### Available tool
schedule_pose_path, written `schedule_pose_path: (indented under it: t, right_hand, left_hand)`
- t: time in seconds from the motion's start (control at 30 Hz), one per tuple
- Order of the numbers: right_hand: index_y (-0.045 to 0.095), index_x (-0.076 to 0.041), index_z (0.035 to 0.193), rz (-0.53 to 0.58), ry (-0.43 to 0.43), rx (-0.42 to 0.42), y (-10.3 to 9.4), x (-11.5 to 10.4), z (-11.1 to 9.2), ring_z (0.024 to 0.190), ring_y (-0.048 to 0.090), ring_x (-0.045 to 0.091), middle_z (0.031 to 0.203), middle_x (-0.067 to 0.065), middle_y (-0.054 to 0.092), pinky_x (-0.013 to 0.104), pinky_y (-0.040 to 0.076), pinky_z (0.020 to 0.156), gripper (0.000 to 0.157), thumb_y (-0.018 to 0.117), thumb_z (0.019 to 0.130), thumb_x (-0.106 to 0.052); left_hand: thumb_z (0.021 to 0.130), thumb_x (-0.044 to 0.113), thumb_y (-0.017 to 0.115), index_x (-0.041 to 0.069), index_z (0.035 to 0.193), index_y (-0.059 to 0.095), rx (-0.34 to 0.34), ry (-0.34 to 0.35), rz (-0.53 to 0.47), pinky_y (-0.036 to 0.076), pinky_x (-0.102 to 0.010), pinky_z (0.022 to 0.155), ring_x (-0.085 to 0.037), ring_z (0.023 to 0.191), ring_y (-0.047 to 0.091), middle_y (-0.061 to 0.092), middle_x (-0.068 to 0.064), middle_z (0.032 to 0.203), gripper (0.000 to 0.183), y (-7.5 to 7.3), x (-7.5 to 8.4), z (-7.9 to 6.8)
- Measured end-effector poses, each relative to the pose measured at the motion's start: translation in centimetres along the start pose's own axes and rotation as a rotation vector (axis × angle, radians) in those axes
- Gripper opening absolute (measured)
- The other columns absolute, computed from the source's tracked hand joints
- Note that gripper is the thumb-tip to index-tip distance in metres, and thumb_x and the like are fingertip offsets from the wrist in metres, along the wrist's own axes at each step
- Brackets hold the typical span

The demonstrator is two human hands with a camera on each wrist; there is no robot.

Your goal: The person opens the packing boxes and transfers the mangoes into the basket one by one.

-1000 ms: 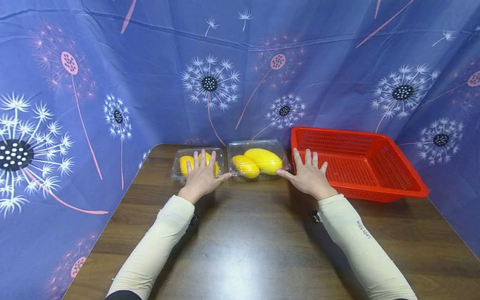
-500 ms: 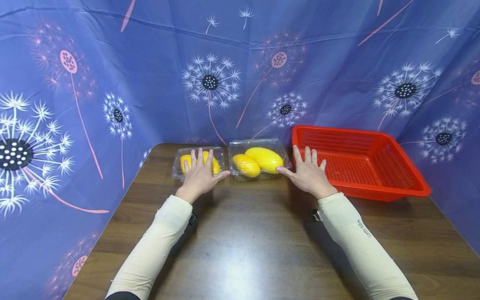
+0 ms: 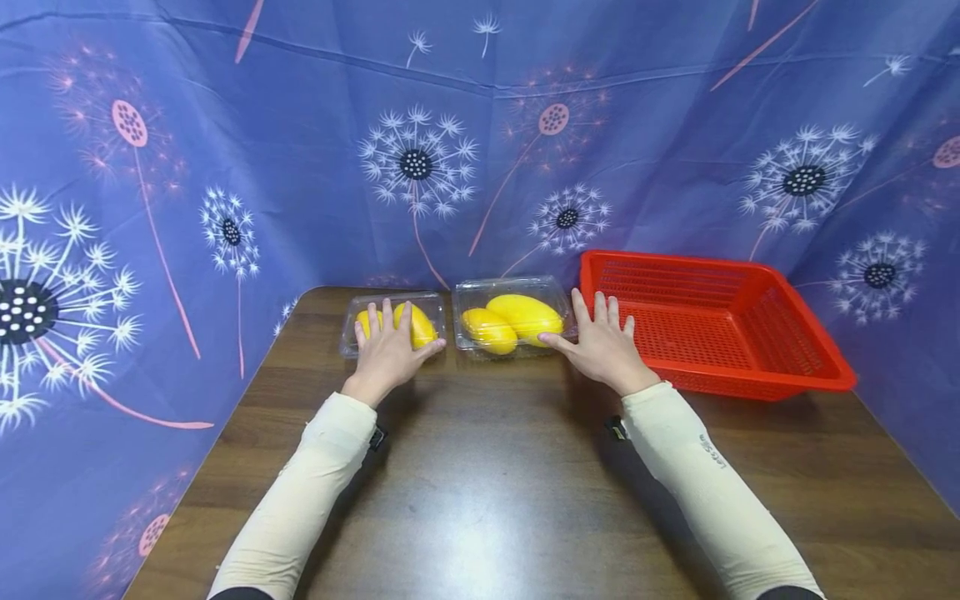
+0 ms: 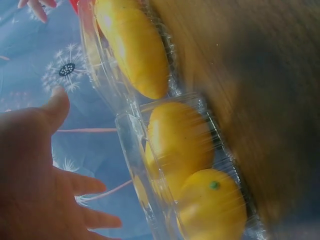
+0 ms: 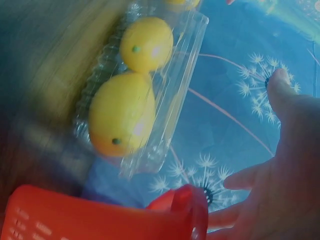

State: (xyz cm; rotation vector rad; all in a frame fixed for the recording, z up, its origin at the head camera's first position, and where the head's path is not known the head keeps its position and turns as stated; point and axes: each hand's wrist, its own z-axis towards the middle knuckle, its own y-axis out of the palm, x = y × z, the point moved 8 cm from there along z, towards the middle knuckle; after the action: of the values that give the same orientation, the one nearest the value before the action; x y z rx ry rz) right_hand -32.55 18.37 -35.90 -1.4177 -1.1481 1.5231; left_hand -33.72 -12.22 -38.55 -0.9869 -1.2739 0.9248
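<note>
Head view: your left hand [image 3: 385, 357] and right hand [image 3: 600, 350], fingers spread, grip nothing near 2 boxes [image 3: 471, 294] likely stopping the fruit [image 3: 527, 317] rolling.

Bare left hand [image 3: 384, 357], shifted slightly left: thumb now short of the right clear plastic box [image 3: 469, 293], more of the right yellow oval fruit [image 3: 418, 327] in the left clear plastic box [image 3: 348, 337] exposed. Bare right hand [image 3: 602, 350], likewise shifted left: thumb further across the right box, fingers covering less of the red perforated plastic basket [image 3: 708, 335].

blue dandelion-print cloth [image 3: 487, 167], brown wooden table [image 3: 510, 433], white glare [image 3: 476, 542]
</note>
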Motion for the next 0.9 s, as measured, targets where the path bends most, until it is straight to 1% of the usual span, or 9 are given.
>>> schedule_pose_path:
  t: [0.13, 0.3, 0.47, 0.6, 0.77, 0.9]
  right_hand:
    - [0.0, -0.014, 0.157, -0.002, -0.027, 0.005, 0.2, -0.9, 0.3, 0.147, -0.005, 0.051, 0.16, 0.03, -0.002, 0.072, -0.001, 0.114, 0.105, 0.04, 0.085, -0.079]
    - [0.004, -0.014, 0.157, -0.005, -0.054, 0.017, 0.6, -1.6, 0.5, 0.147, -0.002, 0.052, 0.16, 0.031, 0.003, 0.07, 0.002, 0.116, 0.103, 0.042, 0.085, -0.078]
    - [0.006, -0.014, 0.157, 0.003, -0.065, 0.009, 1.3, -1.9, 0.8, 0.147, -0.001, 0.051, 0.16, 0.029, 0.003, 0.068, 0.003, 0.117, 0.1, 0.045, 0.087, -0.074]
    - [0.009, -0.014, 0.157, 0.007, -0.083, 0.019, 1.5, -2.3, 1.0, 0.148, 0.001, 0.05, 0.16, 0.029, 0.006, 0.066, 0.004, 0.118, 0.099, 0.047, 0.087, -0.073]
    - [0.01, -0.015, 0.157, 0.004, -0.103, 0.019, 1.8, -2.9, 1.2, 0.148, 0.002, 0.048, 0.16, 0.028, 0.006, 0.064, 0.004, 0.12, 0.099, 0.045, 0.086, -0.075]
    - [0.011, -0.016, 0.157, 0.018, -0.11, 0.011, 2.2, -3.4, 1.4, 0.149, 0.003, 0.047, 0.161, 0.028, 0.006, 0.063, 0.007, 0.12, 0.099, 0.044, 0.086, -0.076]
  left_hand:
    - [0.087, 0.072, 0.048, 0.01, 0.155, 0.019, 0.029, -0.019, -0.017, 0.001, -0.068, 0.118, -0.047, 0.149, -0.005, 0.004, -0.028, 0.161, 0.096, -0.2, -0.6, 0.0]
    - [0.089, 0.067, 0.051, 0.008, 0.154, 0.021, 0.057, -0.019, -0.03, 0.002, -0.07, 0.116, -0.049, 0.148, 0.001, 0.01, -0.03, 0.159, 0.093, -0.5, -1.1, -0.1]
    - [0.089, 0.068, 0.05, 0.009, 0.155, 0.02, 0.046, -0.022, -0.031, 0.004, -0.071, 0.116, -0.049, 0.148, 0.001, 0.011, -0.029, 0.159, 0.094, -0.4, -1.4, -0.2]
    - [0.089, 0.069, 0.048, 0.01, 0.155, 0.019, 0.037, -0.031, -0.016, 0.005, -0.07, 0.116, -0.049, 0.148, 0.001, 0.011, -0.029, 0.16, 0.094, -0.3, -1.7, -0.2]
    - [0.09, 0.068, 0.047, 0.009, 0.155, 0.018, 0.021, -0.047, -0.017, 0.001, -0.07, 0.116, -0.049, 0.148, -0.002, 0.008, -0.029, 0.16, 0.093, -0.4, -2.2, -0.1]
    - [0.09, 0.066, 0.049, 0.009, 0.155, 0.019, 0.023, -0.052, -0.038, -0.001, -0.07, 0.116, -0.048, 0.148, -0.003, 0.007, -0.029, 0.16, 0.091, -0.6, -2.3, -0.1]
